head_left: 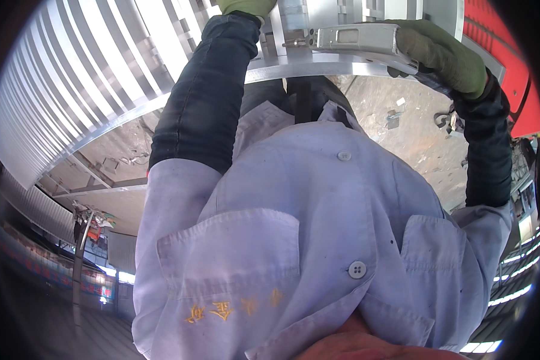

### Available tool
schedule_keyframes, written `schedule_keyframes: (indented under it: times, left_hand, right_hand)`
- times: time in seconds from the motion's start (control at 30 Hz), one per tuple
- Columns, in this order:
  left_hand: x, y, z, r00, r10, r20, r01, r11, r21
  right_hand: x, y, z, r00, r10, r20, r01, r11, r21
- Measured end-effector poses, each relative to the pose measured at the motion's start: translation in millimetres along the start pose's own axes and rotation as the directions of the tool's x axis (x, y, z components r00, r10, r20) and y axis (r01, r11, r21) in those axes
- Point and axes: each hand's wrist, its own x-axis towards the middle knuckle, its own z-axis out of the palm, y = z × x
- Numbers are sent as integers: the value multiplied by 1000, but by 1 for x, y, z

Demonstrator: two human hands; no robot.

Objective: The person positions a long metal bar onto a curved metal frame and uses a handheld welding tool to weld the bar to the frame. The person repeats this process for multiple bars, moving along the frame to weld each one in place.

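Observation:
My right hand (447,57), in a green work glove, is closed round the rear end of a silver rivet gun (357,39). The tool lies level, its narrow nose pointing left over a ribbed, shiny metal panel (102,51). My left hand (246,6), gloved in green too, shows only its wrist end at the top edge. Its fingers are out of the picture, so what it touches is hidden. Dark sleeve covers wrap both forearms. The panel's curved silver edge (276,72) runs just in front of my body.
At the far right stands a red metal piece (504,60). Below the panel is a metal frame (96,174) on a dusty concrete floor (396,144) with scattered scraps. A post (81,258) rises at the lower left.

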Motion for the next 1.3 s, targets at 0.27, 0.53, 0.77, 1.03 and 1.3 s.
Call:
schedule_keyframes:
  times: [0.27, 0.53, 0.77, 1.03, 1.3]
  left_hand:
    - [1, -3, -5, 999, -39, 29, 38, 999, 12]
    - [0, -5, -1, 997, -74, 4, 74, 997, -9]
    - [3, -2, -4, 996, -70, 50, 71, 998, -4]
    - [3, -3, -4, 998, -56, 43, 56, 998, 0]
    - [2, -4, -7, 996, -56, 69, 54, 998, 32]
  right_hand:
    - [26, 17, -2, 974, -218, 58, 224, 960, -167]
    - [38, 25, -4, 975, -176, 137, 183, 982, -41]
    - [44, 29, -7, 970, -223, 98, 243, 909, -339]
    - [49, 37, -1, 974, -208, 91, 225, 941, -253]
    - [53, 37, 0, 980, -165, 109, 178, 976, -124]
